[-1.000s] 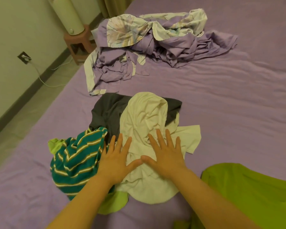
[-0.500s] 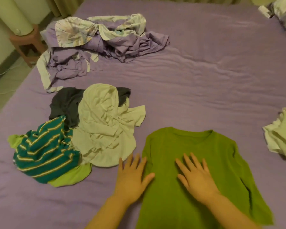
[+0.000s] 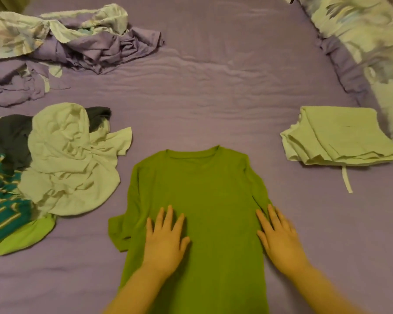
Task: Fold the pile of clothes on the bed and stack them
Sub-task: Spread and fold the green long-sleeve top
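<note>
Item 1: olive-green T-shirt (image 3: 197,200), spread flat on the purple bed sheet (image 3: 213,87), collar at 12 o'clock, hem running out of view at 6 o'clock. One short sleeve sticks out at 9 o'clock; the other lies folded in along the 3 o'clock edge.

Item 2: my left hand (image 3: 165,241), palm down on the lower left of the shirt, fingers straight and spread, gripping nothing.

Item 3: my right hand (image 3: 279,239), palm down at the shirt's 3 o'clock edge, fingers straight, partly on the cloth and partly on the sheet. The two hands lie apart, with a band of shirt between them.

Item 4: unfolded pile, at 9 o'clock from the shirt, near it but not touching. On top, a crumpled pale cream garment (image 3: 70,159); beneath and behind it, a dark grey garment (image 3: 7,137); at the pile's 7 o'clock, a teal striped garment (image 3: 2,205) lying over a lime-green garment (image 3: 25,236).

Item 5: folded pale green stack (image 3: 340,137), at 2 o'clock from the shirt, well apart, with a thin strip trailing from its near edge.

Item 6: rumpled purple and floral bedding (image 3: 66,44), at 10 o'clock.

Item 7: floral pillow (image 3: 368,41), at 1 o'clock, along the bed's far right side.
</note>
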Tool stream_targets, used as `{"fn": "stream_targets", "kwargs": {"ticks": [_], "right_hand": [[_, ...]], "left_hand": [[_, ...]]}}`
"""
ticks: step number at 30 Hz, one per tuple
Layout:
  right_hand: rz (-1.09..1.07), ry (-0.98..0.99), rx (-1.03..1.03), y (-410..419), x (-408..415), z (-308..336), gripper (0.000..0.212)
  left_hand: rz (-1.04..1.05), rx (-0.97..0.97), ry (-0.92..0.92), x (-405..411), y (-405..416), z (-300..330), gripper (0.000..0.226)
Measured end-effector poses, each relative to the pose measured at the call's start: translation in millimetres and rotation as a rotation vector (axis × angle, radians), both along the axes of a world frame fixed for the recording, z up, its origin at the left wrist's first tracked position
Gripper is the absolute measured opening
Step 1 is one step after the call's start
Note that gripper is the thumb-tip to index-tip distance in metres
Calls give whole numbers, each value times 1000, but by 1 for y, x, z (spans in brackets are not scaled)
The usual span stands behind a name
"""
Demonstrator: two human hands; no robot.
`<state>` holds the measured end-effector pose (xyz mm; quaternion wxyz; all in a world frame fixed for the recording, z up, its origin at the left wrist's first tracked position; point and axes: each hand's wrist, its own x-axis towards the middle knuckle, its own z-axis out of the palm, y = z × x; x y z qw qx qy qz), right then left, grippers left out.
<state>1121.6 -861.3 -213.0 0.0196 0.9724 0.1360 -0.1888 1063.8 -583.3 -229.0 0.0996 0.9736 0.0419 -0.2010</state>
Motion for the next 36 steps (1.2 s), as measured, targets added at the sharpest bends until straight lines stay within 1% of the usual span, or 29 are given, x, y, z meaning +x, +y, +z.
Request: {"fn": "stream_targets", "kwargs": {"ticks": [2,3,4,6,7,8,9,11,13,15,17,19,20,22,24,25,26,28,29,31,32,36], "right_hand": [[-159,-41,54,-13,8,-12,58],[-228,-20,71,-20,12,-21,56],[-304,24,86,-23,15,-28,60],[-415,35,115,-25,20,-41,64],[-432,30,126,-25,20,-46,59],[-437,23,158,-25,23,-48,49],[-444,-1,223,-27,27,-50,37],[-519,-69,444,-32,35,-49,20],[-658,-126,653,-40,47,-40,13],[-758,-176,749,-53,65,-30,11],[-825,-264,720,-71,84,-27,13],[-887,-326,664,-88,101,-30,20],[-908,-300,658,-92,106,-33,27],[-901,-181,657,-96,111,-39,47],[-911,-118,611,-98,109,-47,57],[-928,-117,577,-100,107,-51,56],[-944,-127,565,-103,106,-54,48],[-977,-187,635,-108,106,-54,20],[-1013,-234,688,-110,108,-53,10],[-1091,-313,776,-116,115,-48,10],[-1110,-319,782,-118,119,-46,11],[-1081,-250,584,-118,129,-41,25]], "left_hand": [[-89,-24,-9,27,-32,1,62],[-105,-44,-20,44,-47,0,61],[-111,-70,-31,61,-61,-2,59],[-140,-106,-70,97,-85,-6,55],[-176,-105,-96,115,-95,-9,52],[-219,-94,-124,133,-103,-11,49],[-252,-82,-147,152,-109,-13,47],[-292,-67,-168,185,-117,-15,44],[-347,-42,-179,214,-123,-17,44],[-425,-6,-165,241,-127,-21,45],[-479,4,-124,262,-130,-25,45],[-492,5,-97,276,-133,-28,44],[-491,3,-90,281,-134,-30,43],[-493,2,-92,285,-135,-34,40],[-496,2,-114,287,-135,-37,35],[-472,-25,-130,287,-136,-37,30],[-419,-81,-145,288,-138,-36,25],[-241,-224,-182,295,-144,-30,20],[-153,-271,-210,301,-147,-27,19],[-59,-282,-265,313,-152,-23,19],[-62,-247,-271,318,-153,-22,19],[-190,-44,-219,312,-154,-34,22]]}}
